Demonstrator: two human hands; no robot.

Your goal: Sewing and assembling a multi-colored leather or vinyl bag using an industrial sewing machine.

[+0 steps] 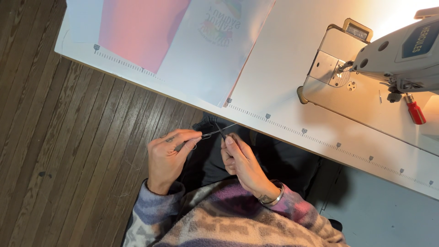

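Small snips [208, 135] sit pinched in your left hand [167, 158], blades toward 3 o'clock; your right hand [238, 160] pinches something thin and dark, cutting looks unfinished. Sewing machine [366, 59] at 1 o'clock on the white table [283, 91].

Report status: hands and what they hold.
Left hand pinches small snips. Right hand pinches a thin dark strand at the blades. Nothing between them.

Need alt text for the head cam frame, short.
Seen from above, a seated person's left hand holds small metal snips against a thin dark piece pinched in the right hand, over their lap. Ahead, a white table carries a grey sewing machine and pink and white sheets.
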